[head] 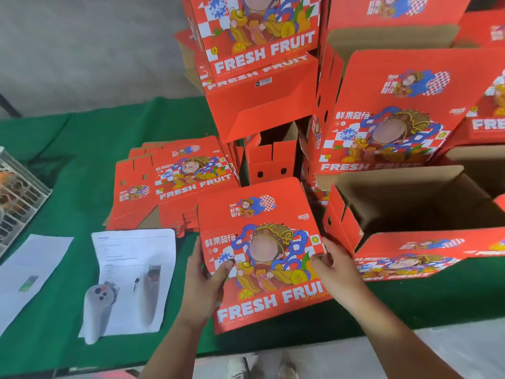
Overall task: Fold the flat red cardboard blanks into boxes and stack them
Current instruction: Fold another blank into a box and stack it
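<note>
A red "FRESH FRUIT" cardboard box (262,258) stands in front of me on the green table, printed face toward me. My left hand (203,280) grips its left edge, thumb on the print. My right hand (336,266) holds its right edge, fingers curled round the side. Behind it to the left lies a pile of flat red blanks (175,181). Folded red boxes are stacked at the back (259,61) and on the right (388,113), some with open brown insides (410,203).
Two white printed sheets (134,277) (30,272) lie on the green table cover (82,160) at the left, with a white controller (99,305) on one. A wire basket (19,192) sits at the far left edge. Grey floor and my shoes show below the table's front edge.
</note>
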